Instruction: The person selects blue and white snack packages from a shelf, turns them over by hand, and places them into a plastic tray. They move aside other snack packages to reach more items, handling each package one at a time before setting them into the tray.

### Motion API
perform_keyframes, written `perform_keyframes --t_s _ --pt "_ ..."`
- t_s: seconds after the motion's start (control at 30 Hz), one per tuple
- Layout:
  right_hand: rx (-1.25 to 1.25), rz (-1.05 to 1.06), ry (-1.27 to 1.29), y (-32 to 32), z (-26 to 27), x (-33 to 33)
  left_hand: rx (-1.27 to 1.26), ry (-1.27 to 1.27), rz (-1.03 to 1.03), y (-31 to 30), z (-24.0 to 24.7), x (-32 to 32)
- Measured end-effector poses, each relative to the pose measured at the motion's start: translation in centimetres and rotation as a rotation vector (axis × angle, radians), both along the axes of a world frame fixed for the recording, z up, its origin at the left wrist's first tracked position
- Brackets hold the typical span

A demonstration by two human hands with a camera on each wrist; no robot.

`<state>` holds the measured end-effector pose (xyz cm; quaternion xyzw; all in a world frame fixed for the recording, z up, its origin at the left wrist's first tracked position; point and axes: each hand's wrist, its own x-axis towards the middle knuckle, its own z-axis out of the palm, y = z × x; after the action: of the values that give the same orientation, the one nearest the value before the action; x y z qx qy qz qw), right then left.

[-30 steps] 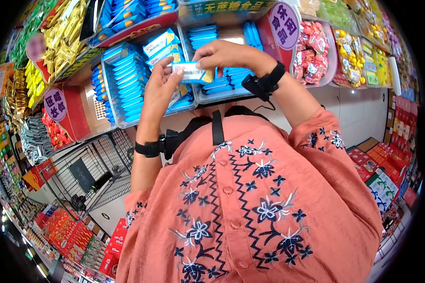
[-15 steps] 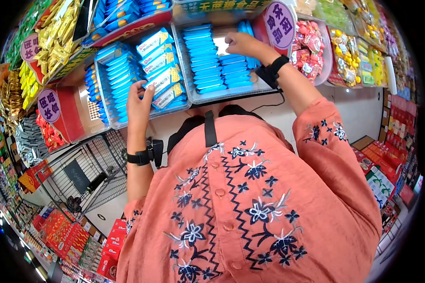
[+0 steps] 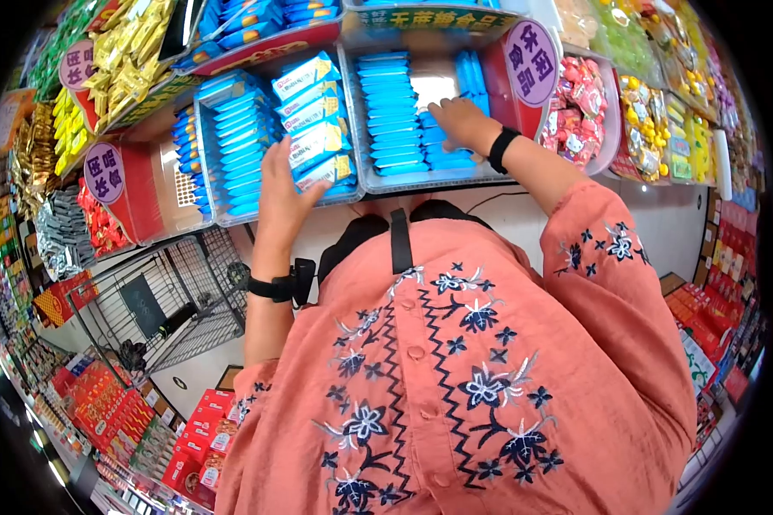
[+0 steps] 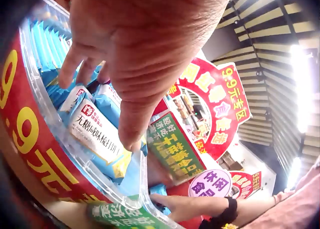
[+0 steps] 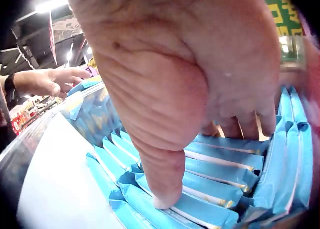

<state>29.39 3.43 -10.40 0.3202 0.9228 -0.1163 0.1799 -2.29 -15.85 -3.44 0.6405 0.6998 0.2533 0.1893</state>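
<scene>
My left hand (image 3: 285, 193) hovers over the front of a clear bin (image 3: 270, 214), its thumb and fingers spread round white-and-blue biscuit packets (image 3: 312, 110). In the left wrist view, its thumb tip lies right at the end of the front packet (image 4: 95, 131), whose printed face is up. My right hand (image 3: 465, 124) reaches down into the neighbouring bin. There, in the right wrist view, the straight thumb rests on the edges of blue packets (image 5: 205, 201) standing in a row. Its other fingertips dip among packets at the far side.
Blue packets (image 3: 389, 112) stack in a row left of my right hand. Pink candy packs (image 3: 573, 112) fill a tub to the right. Gold packs (image 3: 129, 56) lie at upper left. A wire shopping cart (image 3: 180, 300) stands below the shelf's left side.
One second ago both hands held a biscuit packet over the left bin. They have let go and parted; since then the left has moved forward over the packets and the right has lowered onto its row.
</scene>
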Motion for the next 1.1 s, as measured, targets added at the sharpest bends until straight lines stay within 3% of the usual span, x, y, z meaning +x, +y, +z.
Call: perform_keyframes --t_s 0.27,0.6,0.83,1.1 --pt "-0.03 0.0 -0.045 -0.1 0.6 -0.3 -0.168 0.052 0.024 0.6 0.5 0.8" --pt "-0.077 -0.009 -0.006 0.4 0.0 0.0 -0.069 0.058 -0.019 4.4 0.0 -0.3" --pt "0.021 0.061 0.087 -0.1 0.2 0.5 0.064 0.18 -0.029 6.6 -1.1 -0.7" --pt "-0.049 0.041 0.029 0.2 0.9 -0.3 0.051 0.253 -0.029 5.7 0.6 -0.2"
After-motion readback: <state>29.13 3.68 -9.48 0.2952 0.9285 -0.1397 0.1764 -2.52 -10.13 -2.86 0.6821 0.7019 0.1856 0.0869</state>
